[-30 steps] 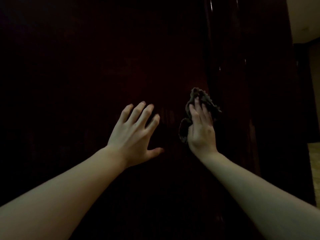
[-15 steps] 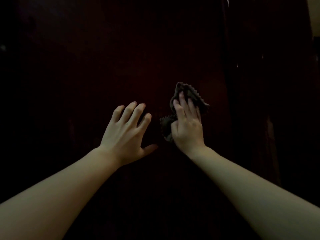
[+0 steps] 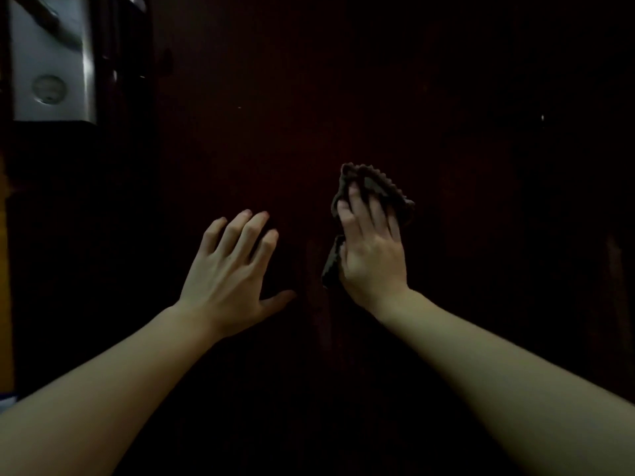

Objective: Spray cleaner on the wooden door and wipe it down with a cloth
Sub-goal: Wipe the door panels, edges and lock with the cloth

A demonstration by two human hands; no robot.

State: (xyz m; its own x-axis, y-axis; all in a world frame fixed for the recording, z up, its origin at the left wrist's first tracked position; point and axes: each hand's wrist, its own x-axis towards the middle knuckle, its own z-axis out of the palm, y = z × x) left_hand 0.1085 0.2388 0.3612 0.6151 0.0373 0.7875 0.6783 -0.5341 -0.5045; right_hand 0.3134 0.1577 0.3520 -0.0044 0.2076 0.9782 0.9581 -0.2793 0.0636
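The dark wooden door (image 3: pixel 343 97) fills almost the whole head view, very dimly lit. My right hand (image 3: pixel 372 255) presses a crumpled dark cloth (image 3: pixel 381 185) flat against the door near the middle; the cloth's scalloped edge sticks out above and left of my fingers. My left hand (image 3: pixel 230 273) rests open on the door to the left of it, fingers spread, holding nothing. No spray bottle is in sight.
A silver metal lock plate (image 3: pixel 48 60) with a round keyhole sits at the top left of the door's edge. A thin strip of lighter, yellowish surface (image 3: pixel 4 269) shows at the far left.
The view has swung left, bringing the metal lock plate into sight. My right hand with the cloth has slid left across the door, and my left hand stays flat beside it.
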